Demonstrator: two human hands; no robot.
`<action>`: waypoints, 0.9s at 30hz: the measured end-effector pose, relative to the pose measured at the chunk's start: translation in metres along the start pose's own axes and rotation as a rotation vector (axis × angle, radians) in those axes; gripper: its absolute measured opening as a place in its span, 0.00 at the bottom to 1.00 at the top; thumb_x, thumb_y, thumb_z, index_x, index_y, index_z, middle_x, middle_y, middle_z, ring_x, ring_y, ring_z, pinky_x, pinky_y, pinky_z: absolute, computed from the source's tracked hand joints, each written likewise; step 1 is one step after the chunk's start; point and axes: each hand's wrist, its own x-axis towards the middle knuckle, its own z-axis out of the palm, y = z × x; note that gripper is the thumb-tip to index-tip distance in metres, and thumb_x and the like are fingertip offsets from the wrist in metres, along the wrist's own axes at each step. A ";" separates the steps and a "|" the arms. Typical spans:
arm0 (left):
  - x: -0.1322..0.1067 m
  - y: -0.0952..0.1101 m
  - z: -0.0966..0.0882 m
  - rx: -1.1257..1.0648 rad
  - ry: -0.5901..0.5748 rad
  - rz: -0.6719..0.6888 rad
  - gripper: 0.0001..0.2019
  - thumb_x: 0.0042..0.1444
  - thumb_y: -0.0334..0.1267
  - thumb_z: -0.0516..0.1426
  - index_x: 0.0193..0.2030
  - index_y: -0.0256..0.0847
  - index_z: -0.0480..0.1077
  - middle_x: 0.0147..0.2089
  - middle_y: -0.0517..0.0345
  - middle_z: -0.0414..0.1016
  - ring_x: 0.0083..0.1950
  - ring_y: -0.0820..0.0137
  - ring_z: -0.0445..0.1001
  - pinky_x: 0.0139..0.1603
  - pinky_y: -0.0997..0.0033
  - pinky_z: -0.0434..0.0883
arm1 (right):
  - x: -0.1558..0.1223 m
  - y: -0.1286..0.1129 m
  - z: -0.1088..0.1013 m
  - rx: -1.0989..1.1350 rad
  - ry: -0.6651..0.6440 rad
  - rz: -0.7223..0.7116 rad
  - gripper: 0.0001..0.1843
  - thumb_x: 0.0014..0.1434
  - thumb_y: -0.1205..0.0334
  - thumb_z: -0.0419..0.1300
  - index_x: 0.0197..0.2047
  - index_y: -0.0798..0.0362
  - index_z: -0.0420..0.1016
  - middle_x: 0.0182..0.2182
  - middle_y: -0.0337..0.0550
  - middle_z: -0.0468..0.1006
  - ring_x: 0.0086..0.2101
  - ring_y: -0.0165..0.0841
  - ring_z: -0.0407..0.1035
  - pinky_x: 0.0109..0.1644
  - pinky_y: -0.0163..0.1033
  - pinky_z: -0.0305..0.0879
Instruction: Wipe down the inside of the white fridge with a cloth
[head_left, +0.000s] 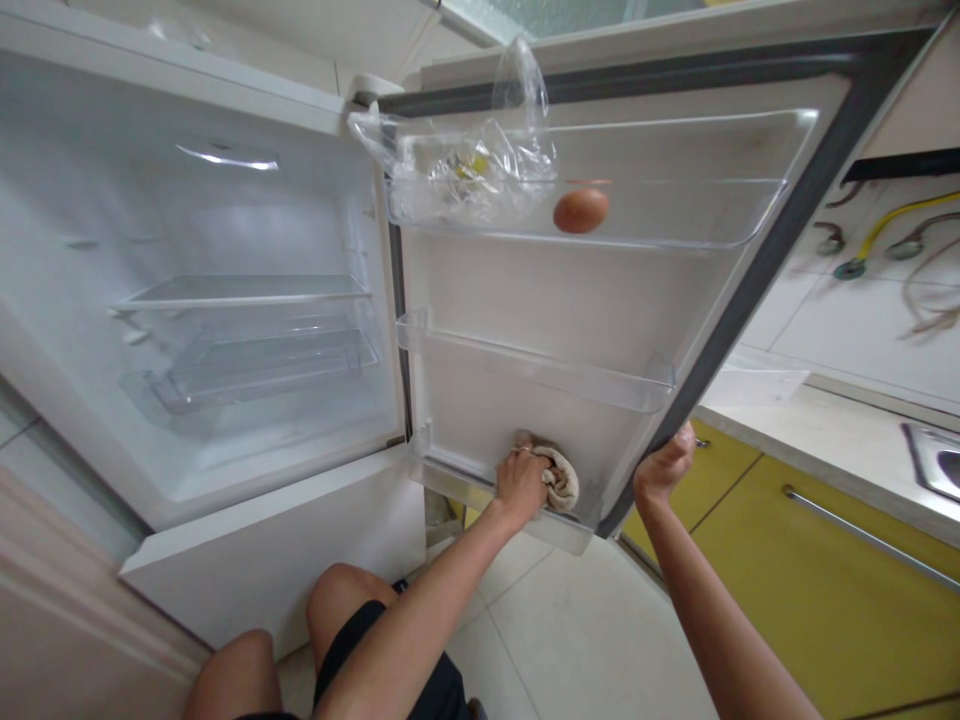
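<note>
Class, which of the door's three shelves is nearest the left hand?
The bottom shelf, where the left hand holds a cloth; the middle shelf and top shelf, with its egg, are higher.

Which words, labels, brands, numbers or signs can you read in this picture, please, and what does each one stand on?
There is no readable text of any kind.
Open white refrigerator door: no lettering to be seen.
Crumpled clear plastic bag: any print is too blurred to read.
Bunched beige cloth at the left hand: no lettering to be seen.
</note>
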 end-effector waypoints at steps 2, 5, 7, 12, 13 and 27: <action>0.000 -0.014 -0.003 -0.002 0.027 -0.053 0.19 0.59 0.27 0.52 0.50 0.48 0.80 0.59 0.50 0.74 0.54 0.62 0.77 0.52 0.65 0.74 | 0.001 0.001 0.000 0.015 0.003 -0.006 0.33 0.64 0.34 0.36 0.40 0.52 0.67 0.37 0.43 0.68 0.42 0.39 0.64 0.50 0.47 0.62; 0.001 -0.034 -0.010 -0.008 0.066 -0.124 0.20 0.59 0.26 0.52 0.50 0.46 0.79 0.57 0.50 0.76 0.53 0.63 0.77 0.51 0.66 0.74 | 0.001 0.002 0.000 0.023 0.014 0.002 0.34 0.64 0.34 0.36 0.42 0.53 0.69 0.38 0.45 0.69 0.43 0.40 0.64 0.51 0.48 0.62; 0.001 -0.048 -0.016 -0.013 0.094 -0.162 0.20 0.58 0.25 0.51 0.49 0.45 0.79 0.55 0.50 0.77 0.52 0.62 0.77 0.50 0.66 0.73 | 0.001 0.002 0.000 0.024 0.017 0.007 0.34 0.64 0.35 0.37 0.43 0.54 0.70 0.40 0.46 0.71 0.44 0.41 0.65 0.52 0.48 0.62; 0.001 -0.095 -0.035 -0.039 0.216 -0.247 0.19 0.59 0.24 0.50 0.46 0.42 0.79 0.52 0.47 0.78 0.53 0.59 0.76 0.52 0.63 0.71 | -0.002 0.002 -0.002 0.043 0.029 -0.020 0.35 0.64 0.35 0.37 0.44 0.57 0.71 0.41 0.49 0.72 0.45 0.41 0.65 0.53 0.48 0.61; 0.000 -0.105 -0.039 -0.051 0.254 -0.269 0.19 0.58 0.24 0.49 0.46 0.41 0.79 0.52 0.45 0.77 0.53 0.58 0.76 0.53 0.61 0.71 | -0.003 0.002 -0.003 0.036 0.034 -0.018 0.35 0.64 0.35 0.37 0.45 0.57 0.71 0.40 0.49 0.71 0.44 0.41 0.65 0.52 0.48 0.61; 0.005 -0.156 -0.083 -0.814 0.954 -0.433 0.17 0.40 0.26 0.57 0.39 0.41 0.75 0.41 0.49 0.78 0.47 0.55 0.76 0.59 0.52 0.70 | -0.004 0.008 -0.004 -0.056 0.027 0.001 0.36 0.64 0.36 0.34 0.45 0.53 0.73 0.40 0.48 0.72 0.44 0.45 0.65 0.49 0.50 0.61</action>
